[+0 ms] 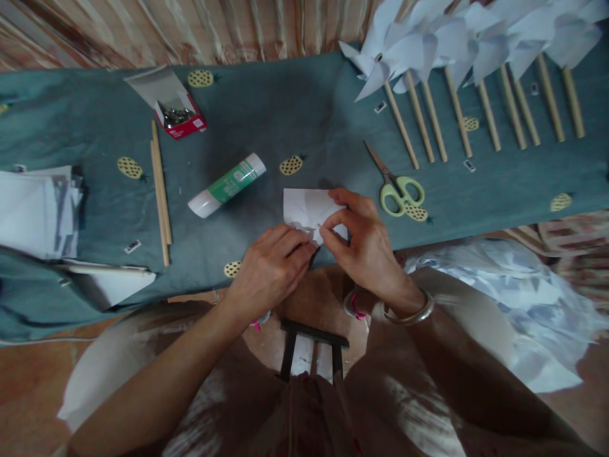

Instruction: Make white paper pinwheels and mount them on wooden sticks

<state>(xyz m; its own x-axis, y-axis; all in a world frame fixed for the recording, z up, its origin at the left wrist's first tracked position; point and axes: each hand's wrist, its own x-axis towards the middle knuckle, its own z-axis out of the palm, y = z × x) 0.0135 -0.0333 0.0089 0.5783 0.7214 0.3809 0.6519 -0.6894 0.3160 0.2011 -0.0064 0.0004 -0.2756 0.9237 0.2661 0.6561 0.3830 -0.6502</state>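
A small piece of white paper (pixel 299 202) with crease lines lies at the front edge of the cloth-covered table, under both hands. My left hand (pixel 272 263) is closed over its near left edge, fingers curled and pressed together. My right hand (pixel 364 238) pinches the paper near its middle with thumb and forefinger, while other fingers rest on its far right corner. Whether a tiny item also sits in that pinch is too small to tell. Just right of my right hand lie scissors (pixel 403 195) with green handles. A green and white glue stick (pixel 228 184) lies beyond my left hand.
White paper pinwheels (pixel 435 51) on wooden sticks line the far right. An open red box (pixel 183 120) of small metal pieces stands far left, near two wooden sticks (pixel 160 190). Stacked paper (pixel 33 209) lies at left. A plastic bag (pixel 528 304) of white paper is right of my leg.
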